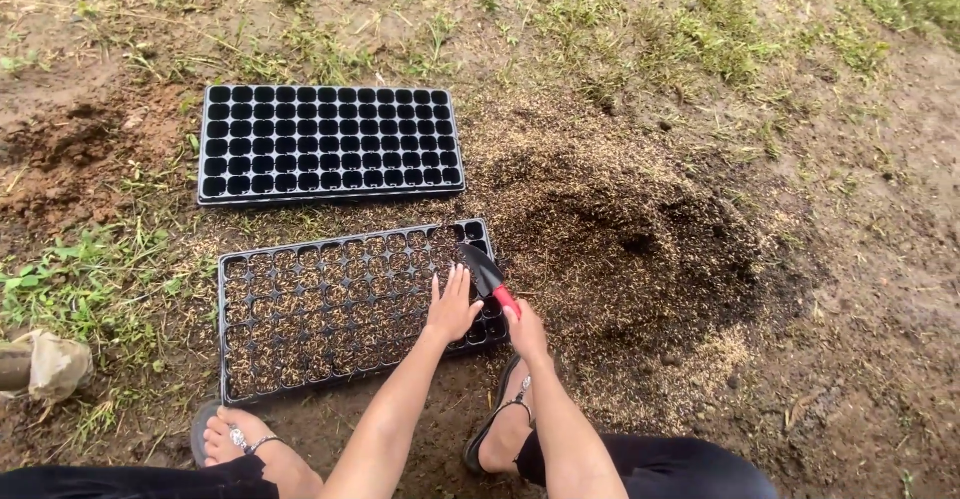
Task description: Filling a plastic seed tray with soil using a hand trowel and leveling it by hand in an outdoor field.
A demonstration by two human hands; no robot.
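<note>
This is an outdoor garden or nursery plot, worked at ground level. The ground (850,289) is bare brown soil with patchy grass (700,39) and weeds along the top and left edges. Two black seedling trays lie flat on the dirt: an empty tray (328,143) farther off, and a near tray (350,309) with its cells partly filled with mix. Just right of the trays sits a dark heap of potting mix (630,239), spread straight onto the soil. A small trowel (484,274) with a red handle rests over the near tray's right end. Sandalled feet stand on the dirt at the bottom edge.
</note>
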